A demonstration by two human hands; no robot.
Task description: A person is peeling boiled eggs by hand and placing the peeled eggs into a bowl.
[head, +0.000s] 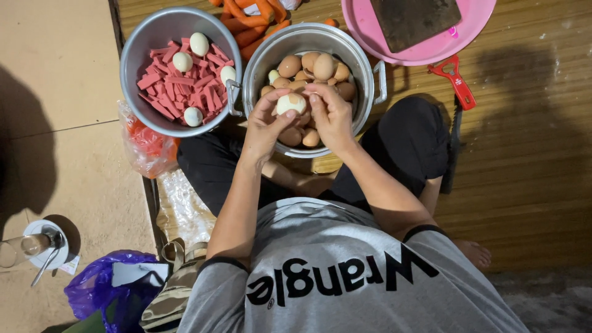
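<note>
both hands meet over the pot, closed around one egg. the left hand [266,123] cups the half-peeled egg [290,103] from below and the side, thumb pressed on its white top, while the right hand [331,114] curls over it from the other side, fingertips pinching at the bit of brown shell left on it. the egg looks light, smooth and probably wet, so likely slippery where the shell is gone; the white is soft and would dent or tear under hard pinching, so a loose cradle in the palm seems the safer hold, with nails working only at the shell edge.

just beneath sits a metal pot [370,61] full of brown unpeeled eggs [324,65], between the person's knees. touching it on the left is a metal bowl [132,55] holding pink sausage strips [179,86] and several peeled white eggs [198,43]. carrots [250,21] lie beyond them. a pink tray [475,24] carries a dark cleaver blade [413,18], a red-handled peeler [456,80] just beside it. a glass [21,248] stands well apart on the floor, near a purple bag [98,287].
</note>
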